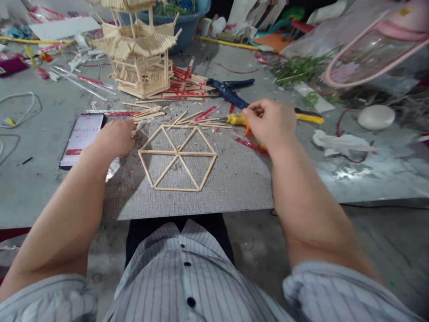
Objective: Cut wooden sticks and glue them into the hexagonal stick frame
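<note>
On the grey table, a flat hexagon of thin wooden sticks (177, 153) with spokes meeting at its centre lies between my hands. My left hand (117, 136) rests left of it with curled fingers, beside loose sticks (147, 114); what its fingertips hold, if anything, is hidden. My right hand (271, 123) pinches the end of one handle of dark blue pliers (231, 91), which lie with their jaws pointing left. Just below that handle, a yellow tool with an orange part (237, 119) is partly covered by my right hand.
Behind stands a wooden-stick pagoda model (140, 58), with red-marked sticks (187, 85) beside it. A phone showing a timer (82, 138) lies at left. To the right are a yellow-and-black handle (310, 116), crumpled tissue (338, 143), a white egg-shaped object (376, 117) and a pink-handled bottle (378, 49).
</note>
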`<state>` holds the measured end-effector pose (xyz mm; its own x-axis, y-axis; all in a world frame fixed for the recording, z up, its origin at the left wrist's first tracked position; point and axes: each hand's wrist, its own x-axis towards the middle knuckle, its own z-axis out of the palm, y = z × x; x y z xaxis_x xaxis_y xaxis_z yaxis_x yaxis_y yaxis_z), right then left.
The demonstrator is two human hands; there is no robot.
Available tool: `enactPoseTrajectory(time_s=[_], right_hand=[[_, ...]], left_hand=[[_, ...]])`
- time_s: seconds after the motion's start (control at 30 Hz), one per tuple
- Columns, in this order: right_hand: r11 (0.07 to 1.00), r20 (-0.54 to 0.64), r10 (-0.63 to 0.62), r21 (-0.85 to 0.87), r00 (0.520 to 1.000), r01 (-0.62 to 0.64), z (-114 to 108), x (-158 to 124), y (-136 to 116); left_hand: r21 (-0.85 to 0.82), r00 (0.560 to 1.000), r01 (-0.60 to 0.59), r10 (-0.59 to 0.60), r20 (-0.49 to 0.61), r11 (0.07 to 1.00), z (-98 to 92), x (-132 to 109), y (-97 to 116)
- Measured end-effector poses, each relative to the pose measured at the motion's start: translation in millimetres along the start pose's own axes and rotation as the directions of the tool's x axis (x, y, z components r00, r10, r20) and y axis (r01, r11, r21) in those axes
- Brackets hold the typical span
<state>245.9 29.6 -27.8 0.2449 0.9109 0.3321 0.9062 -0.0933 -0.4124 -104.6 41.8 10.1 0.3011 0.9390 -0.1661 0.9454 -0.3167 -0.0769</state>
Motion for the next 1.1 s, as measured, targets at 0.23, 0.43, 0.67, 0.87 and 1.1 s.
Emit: enactPoseTrajectory(time_s=[0.23,0.43,0.67,0.87,1.1], right_hand=[[0.953,0.019,0.249,-0.182,0.968,-0.241,-18.2,7.1,4.0],[0.837,0.253,0.451,-0.453,0.856,-0.307,-30.7,15.9,23.2],[0.896,0.497,0.337,-0.431,0.800,-0.109,-23.3,23.2,43.8],[0.905,0.429,0.412,-0.300,0.804,-0.303,-26.1,13.8,21.9],[0.781,0.372,0.499,0.200,0.783,-0.592,-26.0,11.0,31.8]], left_hand=[[-0.127,0.997,0.056,-0.063,-0.051,0.990,-20.8,-14.5,-1.9],[-0.416,0.991,0.090,-0.124,-0.054,0.905,-30.5,-23.9,9.5],[-0.762,0.998,0.029,-0.065,-0.017,0.647,-14.1,-28.1,8.6],[-0.961,0.992,-0.088,-0.062,-0.107,0.261,8.1,-28.3,11.2],[-0.972,0.963,-0.145,-0.200,-0.181,0.184,1.9,-32.8,12.9]])
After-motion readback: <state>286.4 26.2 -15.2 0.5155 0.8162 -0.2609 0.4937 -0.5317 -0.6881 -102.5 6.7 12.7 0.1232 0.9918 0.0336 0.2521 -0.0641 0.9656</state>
